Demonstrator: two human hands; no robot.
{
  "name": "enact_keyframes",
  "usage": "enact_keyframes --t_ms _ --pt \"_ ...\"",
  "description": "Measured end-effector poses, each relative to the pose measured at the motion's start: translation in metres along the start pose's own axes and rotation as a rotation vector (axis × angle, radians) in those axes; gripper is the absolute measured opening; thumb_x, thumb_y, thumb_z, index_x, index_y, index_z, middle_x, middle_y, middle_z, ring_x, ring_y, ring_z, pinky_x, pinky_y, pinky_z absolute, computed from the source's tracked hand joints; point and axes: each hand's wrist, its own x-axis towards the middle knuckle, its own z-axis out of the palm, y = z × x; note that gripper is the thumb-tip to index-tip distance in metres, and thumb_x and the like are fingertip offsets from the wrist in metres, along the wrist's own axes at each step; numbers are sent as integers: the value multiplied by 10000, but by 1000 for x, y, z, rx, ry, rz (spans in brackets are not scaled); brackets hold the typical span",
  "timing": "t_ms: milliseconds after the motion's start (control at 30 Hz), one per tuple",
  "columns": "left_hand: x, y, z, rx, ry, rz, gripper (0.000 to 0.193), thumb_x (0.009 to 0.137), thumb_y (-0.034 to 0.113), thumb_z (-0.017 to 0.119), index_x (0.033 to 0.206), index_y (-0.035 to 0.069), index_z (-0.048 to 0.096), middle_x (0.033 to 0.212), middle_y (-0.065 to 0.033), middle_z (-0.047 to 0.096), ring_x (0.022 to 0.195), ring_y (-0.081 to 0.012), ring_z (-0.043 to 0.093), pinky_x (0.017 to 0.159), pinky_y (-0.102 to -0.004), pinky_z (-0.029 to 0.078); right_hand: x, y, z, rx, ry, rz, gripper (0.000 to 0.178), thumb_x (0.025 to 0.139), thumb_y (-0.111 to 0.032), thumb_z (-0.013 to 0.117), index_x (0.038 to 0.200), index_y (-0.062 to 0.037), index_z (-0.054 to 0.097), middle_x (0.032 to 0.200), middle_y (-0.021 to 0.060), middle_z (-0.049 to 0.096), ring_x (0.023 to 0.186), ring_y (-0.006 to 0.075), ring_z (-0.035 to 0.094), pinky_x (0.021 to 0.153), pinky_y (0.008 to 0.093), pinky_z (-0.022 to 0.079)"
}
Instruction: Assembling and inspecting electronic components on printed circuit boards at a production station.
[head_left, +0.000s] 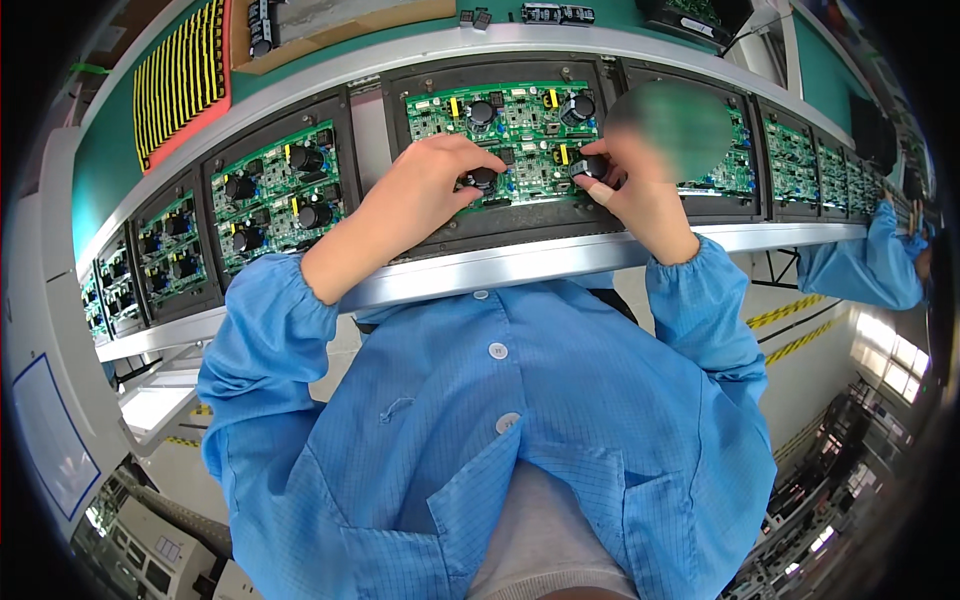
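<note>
A green circuit board panel (530, 128) lies in a black carrier frame (530, 222) in front of me. My left hand (420, 192) is closed, thumb and fingers around a black round capacitor (483, 178) at the panel's near left. At its near right my right hand (640, 185) pinches another black capacitor (590, 168), with a pale wrap on one finger. Both of these capacitors stand at the board; whether they are fully seated cannot be seen. Farther back on the same panel are two more capacitors, the left one (481, 113) and the right one (577, 109), untouched.
More framed boards line the silver rail, with a populated one (275, 195) on the left. Beyond it are a red tray of yellow-and-black strips (185, 80) and a cardboard box (340, 30). A blurred patch covers part of the right board. A co-worker's blue sleeve (870, 265) shows far right.
</note>
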Motion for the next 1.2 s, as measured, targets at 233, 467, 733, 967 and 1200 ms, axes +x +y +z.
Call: enact_keyframes --t_ms 233,467,733,967,1200 --pt "7 4 5 113 7 61 319 807 -10 736 1114 77 743 1078 -105 697 1065 -312 658 953 -418 547 -7 -9 14 -4 72 61 353 778 -36 854 1083 -11 679 906 68 573 679 155 603 615 294 515" --pt "7 17 3 303 -29 95 300 846 -13 615 1115 42 737 1061 -107 687 1078 -299 643 949 -388 553 -7 -2 8 -110 105 16 362 769 -36 856 1085 -18 682 890 78 579 669 173 594 608 306 518" --pt "8 26 -1 354 -43 94 313 821 -20 623 1113 31 725 1035 -114 670 1057 -298 635 936 -393 556 3 -14 -15 -260 70 21 365 803 -157 857 1121 -54 710 958 82 659 722 194 606 680 331 517" --pt "9 23 4 333 -39 31 281 842 -19 603 1085 46 728 995 -116 677 1067 -303 642 913 -391 573 115 88 -172 -316 556 -19 263 982 -324 720 1192 -173 769 839 -2 688 786 91 614 730 238 485" --pt "9 16 5 289 1 48 262 853 -7 596 1075 46 725 1001 -105 682 1067 -298 643 932 -398 565 241 175 -200 -521 439 -130 254 876 -89 712 1116 -9 732 920 194 733 912 328 722 823 405 557"
